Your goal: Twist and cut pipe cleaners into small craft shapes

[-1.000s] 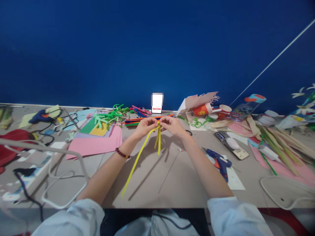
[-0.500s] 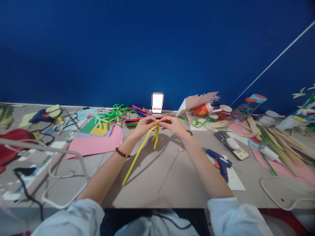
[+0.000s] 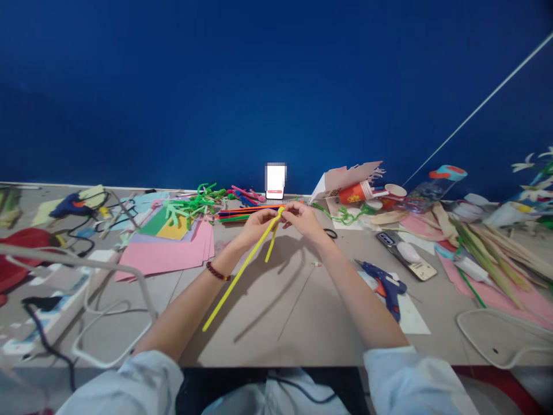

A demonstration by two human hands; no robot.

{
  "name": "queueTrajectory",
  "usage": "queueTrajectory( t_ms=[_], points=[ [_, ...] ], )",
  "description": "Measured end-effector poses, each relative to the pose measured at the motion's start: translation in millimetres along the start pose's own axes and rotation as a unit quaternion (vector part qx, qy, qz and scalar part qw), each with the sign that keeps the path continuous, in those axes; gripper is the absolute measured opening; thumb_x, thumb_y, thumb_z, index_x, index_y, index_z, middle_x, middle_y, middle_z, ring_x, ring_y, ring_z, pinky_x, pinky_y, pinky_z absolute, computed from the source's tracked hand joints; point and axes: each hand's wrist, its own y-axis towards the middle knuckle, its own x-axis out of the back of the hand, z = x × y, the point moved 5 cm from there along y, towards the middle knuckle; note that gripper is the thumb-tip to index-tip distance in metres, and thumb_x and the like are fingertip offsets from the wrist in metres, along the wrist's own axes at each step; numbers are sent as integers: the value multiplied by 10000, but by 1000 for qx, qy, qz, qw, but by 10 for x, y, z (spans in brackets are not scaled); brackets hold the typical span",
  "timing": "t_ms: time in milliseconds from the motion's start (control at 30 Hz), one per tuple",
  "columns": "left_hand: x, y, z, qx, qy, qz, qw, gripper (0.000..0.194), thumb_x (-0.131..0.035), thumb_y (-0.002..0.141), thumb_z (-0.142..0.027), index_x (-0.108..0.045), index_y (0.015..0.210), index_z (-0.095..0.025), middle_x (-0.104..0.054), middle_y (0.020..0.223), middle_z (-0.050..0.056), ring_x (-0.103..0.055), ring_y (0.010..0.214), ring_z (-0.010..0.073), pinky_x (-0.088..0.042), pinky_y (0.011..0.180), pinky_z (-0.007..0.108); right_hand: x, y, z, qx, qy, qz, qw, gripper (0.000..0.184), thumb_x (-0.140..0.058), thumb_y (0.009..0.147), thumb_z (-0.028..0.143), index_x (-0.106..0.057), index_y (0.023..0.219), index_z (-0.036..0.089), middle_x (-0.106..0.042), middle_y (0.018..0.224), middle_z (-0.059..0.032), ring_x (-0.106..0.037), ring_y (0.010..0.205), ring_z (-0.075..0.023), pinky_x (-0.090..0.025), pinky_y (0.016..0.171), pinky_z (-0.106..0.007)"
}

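Note:
A yellow pipe cleaner (image 3: 244, 268) is bent into a small loop or twist at its top, where my two hands meet above the table. My left hand (image 3: 257, 227) pinches it from the left, and a dark red beaded bracelet (image 3: 217, 271) sits on that wrist. My right hand (image 3: 303, 222) pinches the same spot from the right. One long end slants down to the lower left, and a shorter end hangs just below my fingers. My fingers hide the exact bend.
Behind my hands lie coloured sticks (image 3: 246, 212) and green pipe cleaners (image 3: 190, 204). Pink paper sheets (image 3: 168, 256) are to the left, with a blue glue gun (image 3: 386, 288) to the right. A phone on a stand (image 3: 275, 181) and a red paper cup (image 3: 354, 193) stand at the back.
My hands have moved a little up the picture and closer together. The long yellow end has swung further left, and the shorter strands have gathered into one shorter end.

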Motion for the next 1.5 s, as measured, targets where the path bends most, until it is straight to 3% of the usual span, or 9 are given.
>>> queueTrajectory(
  t_ms=[167, 367, 500, 633, 733, 933, 1133, 1300, 1500],
  points=[
    [-17, -19, -78, -69, 117, -53, 989, 268, -676, 708, -400, -562, 704, -157, -569, 629, -9, -503, 548, 94, -378, 523, 210, 9, 8, -23, 39, -58, -20, 997, 153, -641, 677, 284, -561, 767, 189, -609, 676, 17, -605, 595, -127, -537, 563, -279],
    [-55, -147, -290, -181, 323, -93, 924, 92, -555, 776, -230, -569, 705, -173, -547, 674, -2, -465, 604, 111, -344, 548, 224, -11, -8, -12, 69, -101, -20, 992, 194, -619, 719, 344, -612, 843, 195, -641, 766, -10, -617, 667, -149, -536, 595, -292],
    [-54, -126, -271, -148, 245, -92, 954, 120, -590, 764, -282, -596, 719, -171, -576, 689, 8, -505, 625, 123, -376, 578, 232, -17, 3, -18, 49, -52, 12, 997, 261, -667, 695, 417, -619, 829, 199, -632, 729, -1, -593, 620, -138, -521, 560, -279],
    [-90, -58, -141, -62, 68, -28, 995, 248, -636, 747, -399, -639, 782, -153, -622, 731, 29, -567, 701, 145, -439, 668, 257, 24, 15, -14, 32, -3, 1, 999, 297, -714, 653, 436, -627, 798, 192, -625, 673, 5, -580, 603, -130, -499, 578, -270],
    [-121, -45, -78, -21, 18, 6, 1000, 316, -607, 779, -459, -643, 763, -146, -562, 622, 0, -523, 589, 107, -434, 602, 240, 37, 20, -11, 29, -9, -4, 1000, 275, -716, 653, 413, -639, 794, 190, -630, 695, -1, -573, 619, -125, -480, 584, -261],
    [-130, -52, -31, 18, 6, -4, 1000, 380, -654, 717, -513, -575, 631, -152, -428, 490, -44, -425, 452, 77, -386, 466, 223, -27, 5, 5, 43, 19, 27, 998, 221, -681, 684, 362, -663, 832, 198, -651, 790, -7, -564, 654, -116, -483, 666, -284],
    [-129, -36, 24, 65, -73, 44, 994, 391, -673, 704, -486, -497, 573, -163, -398, 465, -52, -415, 435, 74, -409, 470, 231, -108, -3, -114, -31, 129, 66, 989, 290, -738, 642, 401, -617, 819, 205, -629, 692, 11, -603, 614, -148, -515, 628, -323],
    [-96, -16, 55, 58, -45, 45, 996, 403, -679, 681, -522, -519, 594, -164, -391, 457, -56, -392, 421, 70, -402, 456, 228, -133, 13, -183, -63, 187, 60, 978, 341, -798, 564, 374, -619, 793, 198, -607, 623, 25, -603, 579, -148, -525, 620, -328],
    [-94, -33, 7, -4, 79, 13, 997, 445, -609, 725, -576, -522, 583, -163, -419, 474, -43, -394, 438, 73, -378, 451, 211, -71, 12, -151, -54, 123, 6, 991, 281, -792, 554, 346, -660, 733, 175, -651, 718, 3, -603, 638, -122, -515, 719, -308]
  ],
)
